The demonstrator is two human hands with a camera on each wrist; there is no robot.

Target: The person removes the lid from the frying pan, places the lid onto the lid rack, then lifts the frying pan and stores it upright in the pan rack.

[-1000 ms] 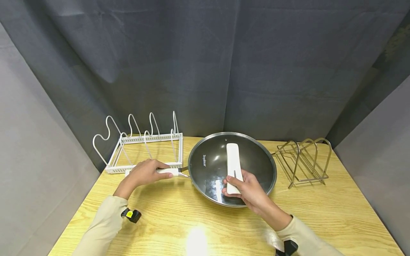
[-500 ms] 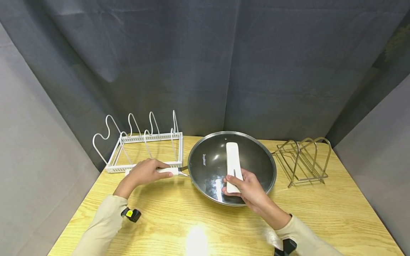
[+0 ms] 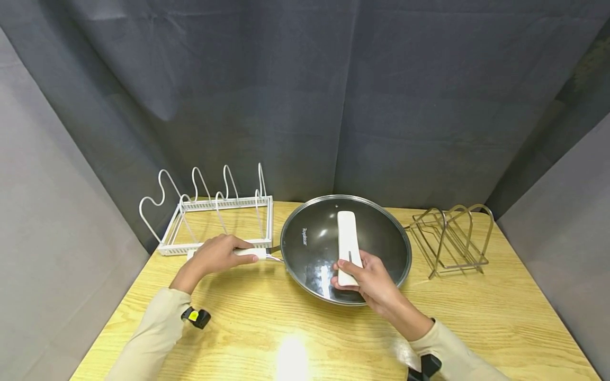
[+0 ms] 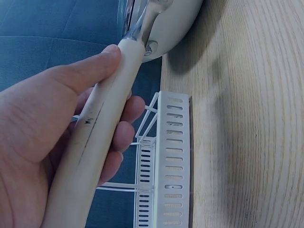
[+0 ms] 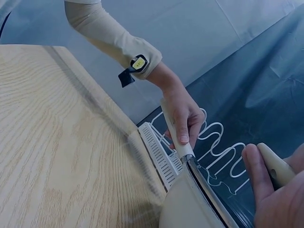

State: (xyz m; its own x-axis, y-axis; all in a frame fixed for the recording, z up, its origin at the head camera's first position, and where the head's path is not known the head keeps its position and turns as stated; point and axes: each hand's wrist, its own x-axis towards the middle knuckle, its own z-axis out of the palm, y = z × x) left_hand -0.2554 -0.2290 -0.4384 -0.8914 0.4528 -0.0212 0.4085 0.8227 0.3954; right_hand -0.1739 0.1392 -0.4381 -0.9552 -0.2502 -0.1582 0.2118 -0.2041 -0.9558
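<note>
A wok with a pale outside (image 5: pixel 183 204) stands mid-table, covered by a dark see-through lid (image 3: pixel 310 259) with a metal rim and a lengthwise white handle (image 3: pixel 347 233). My left hand (image 3: pixel 216 257) grips the wok's long cream handle (image 4: pixel 102 128), thumb along its top and fingers curled beneath, as the left wrist view shows. My right hand (image 3: pixel 369 280) holds the near end of the lid's handle, thumb on one side and fingers on the other. The lid sits on the wok's rim.
Behind the left hand stands a white wire rack (image 3: pixel 270 222) with several upright loops. A bronze-coloured wire rack (image 3: pixel 444 243) is right of the wok. All stand on a wooden table (image 3: pixel 267 317), with a dark curtain (image 3: pixel 286 106) behind.
</note>
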